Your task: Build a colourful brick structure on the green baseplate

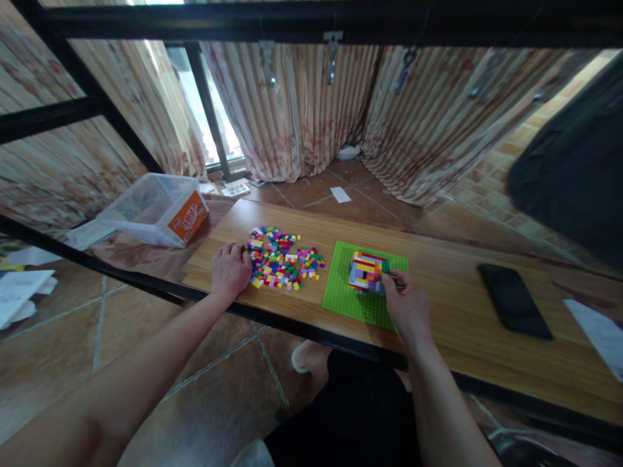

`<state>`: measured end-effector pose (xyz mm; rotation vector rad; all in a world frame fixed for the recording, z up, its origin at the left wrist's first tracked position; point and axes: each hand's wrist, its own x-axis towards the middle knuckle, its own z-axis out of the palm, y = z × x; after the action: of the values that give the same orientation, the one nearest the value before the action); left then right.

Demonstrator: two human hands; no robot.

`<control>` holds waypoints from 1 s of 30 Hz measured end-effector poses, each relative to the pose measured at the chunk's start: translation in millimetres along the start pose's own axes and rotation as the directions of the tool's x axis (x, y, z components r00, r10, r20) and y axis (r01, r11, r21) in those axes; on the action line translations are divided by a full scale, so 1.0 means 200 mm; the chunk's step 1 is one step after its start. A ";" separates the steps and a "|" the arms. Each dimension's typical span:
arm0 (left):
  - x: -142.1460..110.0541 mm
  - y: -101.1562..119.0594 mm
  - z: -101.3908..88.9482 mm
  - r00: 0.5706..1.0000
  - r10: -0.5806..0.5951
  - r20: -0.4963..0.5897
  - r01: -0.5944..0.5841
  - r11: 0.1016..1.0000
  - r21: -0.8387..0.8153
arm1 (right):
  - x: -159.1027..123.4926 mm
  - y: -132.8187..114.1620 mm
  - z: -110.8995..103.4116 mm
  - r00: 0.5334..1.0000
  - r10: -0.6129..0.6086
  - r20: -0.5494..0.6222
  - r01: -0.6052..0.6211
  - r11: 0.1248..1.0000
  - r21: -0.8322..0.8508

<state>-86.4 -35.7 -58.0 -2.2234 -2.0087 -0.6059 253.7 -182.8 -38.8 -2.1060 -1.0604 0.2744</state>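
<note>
Loose toy bricks (280, 259) in many colours lie spread in a pile on the wooden tabletop. My left hand (231, 269) rests at the pile's left edge, fingers curled down against the bricks; whatever they may hold is hidden. To the right lies a green studded baseplate (345, 301). On it stands a small block-shaped toy brick model (368, 271), with red, yellow, purple, white and green rows showing on top. The thumb and fingers of my right hand (409, 308) are closed on the model's right side, partly covering that corner.
A black phone (514, 301) lies on the table's right part, near a white paper (598, 334). A clear plastic bin (156, 207) with an orange label stands beyond the left end. A dark metal bar (311, 23) crosses overhead. Curtains (302, 110) hang behind.
</note>
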 end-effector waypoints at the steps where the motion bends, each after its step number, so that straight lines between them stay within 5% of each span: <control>1: 0.00 0.00 0.00 1.000 0.002 0.000 -0.002 1.000 -0.002 | 0.00 0.00 0.00 1.000 0.009 0.004 -0.009 1.000 0.008; 30: 0.00 0.00 0.00 1.000 0.001 0.014 -0.001 1.000 0.018 | -0.03 0.00 0.05 1.000 0.023 -0.017 -0.022 0.998 0.054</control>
<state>-86.6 -36.2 -57.5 -2.2247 -2.0118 -0.5717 245.3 -181.6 -46.1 -2.0695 -1.0092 0.2917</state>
